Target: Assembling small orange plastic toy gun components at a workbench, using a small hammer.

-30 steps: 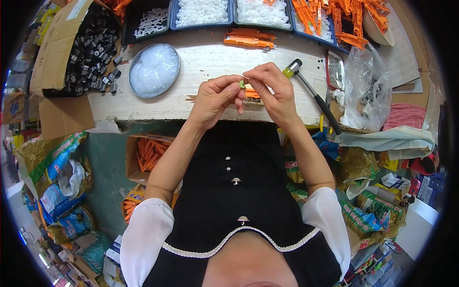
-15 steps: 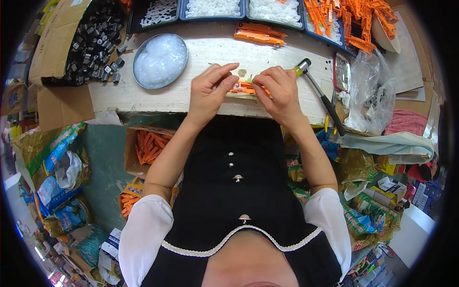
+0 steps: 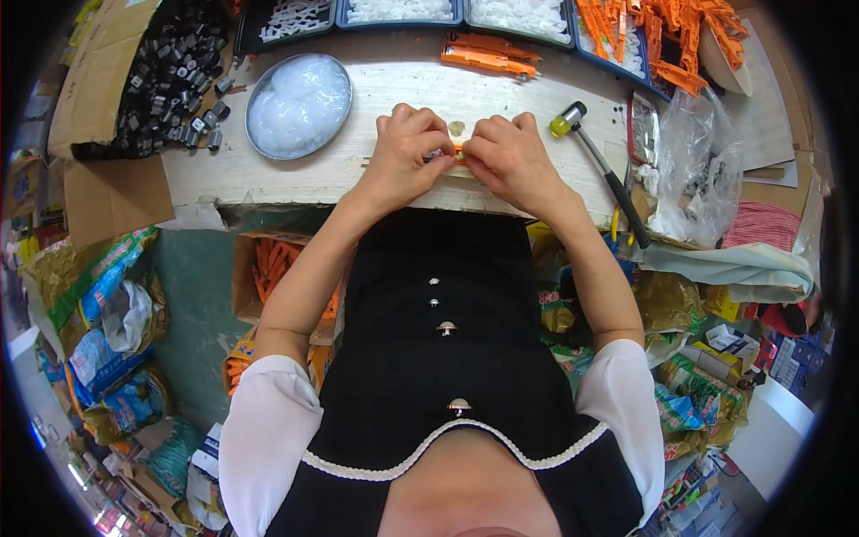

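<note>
Near the front edge of the white worktable, both hands are closed and meet over an orange plastic casing (image 3: 461, 162), mostly hidden by fingers. My left hand (image 3: 407, 158) pinches at its left end, where a small greyish bit shows at the fingertips, too small to name. On the other side my right hand (image 3: 516, 166) has thumb and fingers pressed together on the casing. A hammer (image 3: 601, 166) with a yellowish face and black grip lies right of my right hand. Two similar orange casings (image 3: 489, 61) rest farther back.
A round metal dish (image 3: 300, 107) of clear, jelly-like stuff stands left. Beyond it, a cardboard box (image 3: 107, 80) spills black and grey parts. Trays of white pieces (image 3: 400, 11) line the back; orange parts (image 3: 689, 40) heap at right, above a clear plastic bag (image 3: 698, 170).
My left hand's raised fingers have curled in to a pinch. My right hand has shifted slightly, and the two hands now cover more of the orange casing.
</note>
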Demonstrator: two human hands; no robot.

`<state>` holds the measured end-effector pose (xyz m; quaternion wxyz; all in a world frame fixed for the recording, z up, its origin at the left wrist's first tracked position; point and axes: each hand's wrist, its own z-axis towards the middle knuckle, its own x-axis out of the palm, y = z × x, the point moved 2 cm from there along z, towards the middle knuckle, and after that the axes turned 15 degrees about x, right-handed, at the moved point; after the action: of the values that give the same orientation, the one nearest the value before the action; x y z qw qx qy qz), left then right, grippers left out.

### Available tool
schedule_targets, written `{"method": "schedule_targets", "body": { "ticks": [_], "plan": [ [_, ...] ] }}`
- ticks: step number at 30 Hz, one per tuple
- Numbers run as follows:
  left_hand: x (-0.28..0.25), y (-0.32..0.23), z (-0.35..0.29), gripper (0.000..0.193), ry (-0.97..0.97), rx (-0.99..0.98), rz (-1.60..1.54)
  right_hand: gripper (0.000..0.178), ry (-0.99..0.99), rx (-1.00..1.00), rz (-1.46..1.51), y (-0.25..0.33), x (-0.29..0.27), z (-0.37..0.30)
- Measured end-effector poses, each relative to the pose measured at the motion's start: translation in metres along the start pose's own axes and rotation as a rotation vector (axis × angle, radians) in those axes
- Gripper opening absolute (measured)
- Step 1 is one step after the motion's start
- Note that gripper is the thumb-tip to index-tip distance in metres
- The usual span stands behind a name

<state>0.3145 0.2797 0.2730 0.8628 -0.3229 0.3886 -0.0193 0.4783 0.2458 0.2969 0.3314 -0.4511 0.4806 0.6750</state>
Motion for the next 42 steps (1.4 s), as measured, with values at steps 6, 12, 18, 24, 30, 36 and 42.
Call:
{"method": "schedule_targets", "body": {
  "ticks": [6,12,18,24,30,36,42],
  "plan": [
    [0.001,0.003,0.007,0.01,0.087,-0.13,-0.058,0.008,0.075,-0.05,0.005,-0.003,0.001,0.008],
    [0.0,0.008,0.015,0.021,0.199,-0.152,-0.107,0.007,0.04,-0.044,-0.053,0.0,-0.002,0.004],
    [0.0,0.012,0.016,0.023,0.214,-0.154,-0.129,0.006,0.023,-0.042,-0.078,0.001,-0.001,0.005],
    [0.002,0.017,0.015,0.015,0.24,-0.206,-0.249,0.009,0.084,-0.07,-0.184,0.008,-0.002,0.006],
    [0.003,0.015,0.015,0.018,0.198,-0.157,-0.243,0.012,0.027,-0.067,-0.18,0.006,-0.001,0.002],
    [-0.002,-0.001,0.01,0.014,0.218,-0.134,-0.068,0.013,-0.254,0.179,0.179,-0.055,-0.055,-0.027],
    [0.003,-0.004,0.012,0.013,0.174,-0.031,0.051,0.014,-0.468,0.57,0.031,-0.14,-0.105,-0.088]
  ]
}}
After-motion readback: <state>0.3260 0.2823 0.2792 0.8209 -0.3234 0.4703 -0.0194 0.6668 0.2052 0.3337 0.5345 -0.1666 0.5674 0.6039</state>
